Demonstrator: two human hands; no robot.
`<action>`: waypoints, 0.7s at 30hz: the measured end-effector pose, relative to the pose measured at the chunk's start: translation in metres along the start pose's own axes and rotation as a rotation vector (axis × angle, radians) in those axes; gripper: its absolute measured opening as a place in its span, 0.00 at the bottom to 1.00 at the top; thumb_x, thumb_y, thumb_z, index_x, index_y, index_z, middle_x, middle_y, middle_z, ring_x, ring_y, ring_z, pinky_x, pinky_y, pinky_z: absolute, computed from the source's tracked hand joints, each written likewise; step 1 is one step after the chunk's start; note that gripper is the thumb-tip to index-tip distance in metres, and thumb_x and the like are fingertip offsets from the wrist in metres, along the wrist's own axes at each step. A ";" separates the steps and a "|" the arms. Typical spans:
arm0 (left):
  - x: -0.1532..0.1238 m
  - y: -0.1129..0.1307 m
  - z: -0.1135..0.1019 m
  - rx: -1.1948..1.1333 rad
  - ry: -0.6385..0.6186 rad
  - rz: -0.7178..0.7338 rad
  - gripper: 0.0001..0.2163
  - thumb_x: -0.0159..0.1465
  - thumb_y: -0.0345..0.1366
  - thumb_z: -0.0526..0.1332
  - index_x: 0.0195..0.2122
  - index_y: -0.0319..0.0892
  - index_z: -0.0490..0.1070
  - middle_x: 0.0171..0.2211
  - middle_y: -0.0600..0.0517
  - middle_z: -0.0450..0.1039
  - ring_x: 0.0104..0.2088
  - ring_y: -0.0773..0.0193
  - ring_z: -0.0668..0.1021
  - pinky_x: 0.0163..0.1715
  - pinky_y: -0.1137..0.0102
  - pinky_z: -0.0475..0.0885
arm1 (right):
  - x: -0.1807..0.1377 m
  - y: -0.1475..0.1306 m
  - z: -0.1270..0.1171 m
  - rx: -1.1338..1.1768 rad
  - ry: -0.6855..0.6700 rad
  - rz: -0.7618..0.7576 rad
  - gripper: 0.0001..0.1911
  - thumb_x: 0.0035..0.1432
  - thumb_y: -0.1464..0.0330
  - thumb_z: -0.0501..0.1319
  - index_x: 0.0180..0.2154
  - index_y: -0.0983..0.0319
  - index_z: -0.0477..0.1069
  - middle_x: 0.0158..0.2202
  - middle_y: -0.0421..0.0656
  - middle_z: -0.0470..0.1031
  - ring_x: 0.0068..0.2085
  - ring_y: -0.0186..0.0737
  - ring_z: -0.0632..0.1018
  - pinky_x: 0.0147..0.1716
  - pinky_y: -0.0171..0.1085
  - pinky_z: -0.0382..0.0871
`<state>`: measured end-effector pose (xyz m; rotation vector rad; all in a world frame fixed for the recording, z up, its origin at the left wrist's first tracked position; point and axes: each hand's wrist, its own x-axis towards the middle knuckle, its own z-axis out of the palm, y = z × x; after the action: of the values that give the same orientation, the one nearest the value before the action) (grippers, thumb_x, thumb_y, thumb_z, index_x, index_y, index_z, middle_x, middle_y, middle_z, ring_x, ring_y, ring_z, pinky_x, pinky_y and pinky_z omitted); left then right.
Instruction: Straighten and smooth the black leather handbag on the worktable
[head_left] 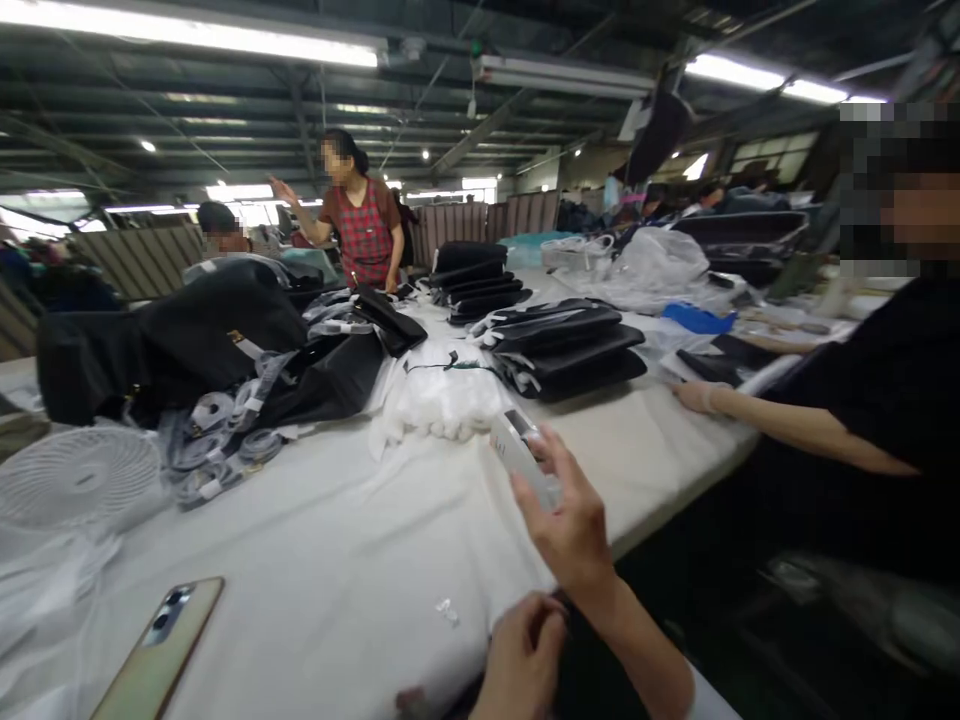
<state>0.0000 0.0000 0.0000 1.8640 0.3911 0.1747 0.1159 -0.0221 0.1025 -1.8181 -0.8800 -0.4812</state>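
Right hand point(566, 520) raised over the edge of a white table point(337, 560), fingers closed around a small white box point(519, 452) held upright near a heap of white cloth point(442, 400). Left hand point(521, 655) curled low at the table's edge, grip impossible to tell. Phone point(161, 645) lying face down at left; black bags point(562, 345) stacked beyond; a co-worker's hand point(697, 396) resting flat at right
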 end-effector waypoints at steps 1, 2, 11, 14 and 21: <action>0.002 -0.002 -0.002 0.039 0.030 0.021 0.14 0.70 0.42 0.50 0.44 0.40 0.71 0.39 0.49 0.74 0.40 0.61 0.76 0.43 0.62 0.73 | -0.007 0.034 -0.006 -0.078 0.046 0.090 0.34 0.57 0.59 0.60 0.62 0.62 0.58 0.52 0.54 0.73 0.49 0.50 0.76 0.49 0.50 0.72; 0.005 -0.005 -0.004 0.110 0.071 0.050 0.15 0.70 0.41 0.48 0.45 0.41 0.71 0.40 0.48 0.75 0.42 0.60 0.75 0.46 0.62 0.72 | -0.014 0.065 -0.011 -0.132 0.078 0.181 0.38 0.55 0.56 0.61 0.63 0.64 0.56 0.54 0.57 0.71 0.52 0.54 0.74 0.51 0.52 0.70; 0.023 -0.072 -0.009 1.076 0.048 0.406 0.34 0.63 0.50 0.57 0.67 0.59 0.42 0.69 0.45 0.45 0.64 0.36 0.58 0.55 0.37 0.59 | -0.037 0.166 0.034 -0.003 0.039 0.492 0.34 0.44 0.50 0.65 0.49 0.63 0.68 0.44 0.52 0.78 0.41 0.50 0.80 0.42 0.45 0.74; 0.029 -0.091 -0.005 1.179 0.071 0.477 0.39 0.60 0.51 0.60 0.68 0.57 0.39 0.67 0.41 0.48 0.62 0.34 0.61 0.52 0.38 0.63 | -0.036 0.168 0.036 -0.010 0.096 0.481 0.28 0.44 0.50 0.65 0.42 0.61 0.70 0.42 0.51 0.79 0.41 0.50 0.80 0.42 0.45 0.74; 0.040 -0.122 0.017 1.253 0.198 0.431 0.34 0.58 0.59 0.59 0.65 0.64 0.50 0.61 0.46 0.63 0.60 0.37 0.66 0.55 0.38 0.60 | -0.037 0.172 0.002 -0.100 0.180 0.431 0.25 0.47 0.51 0.65 0.42 0.60 0.71 0.40 0.48 0.80 0.37 0.48 0.81 0.36 0.41 0.75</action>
<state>0.0205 0.0327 -0.1235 3.1789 0.2201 0.4830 0.2209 -0.0709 -0.0296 -1.9522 -0.3308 -0.4086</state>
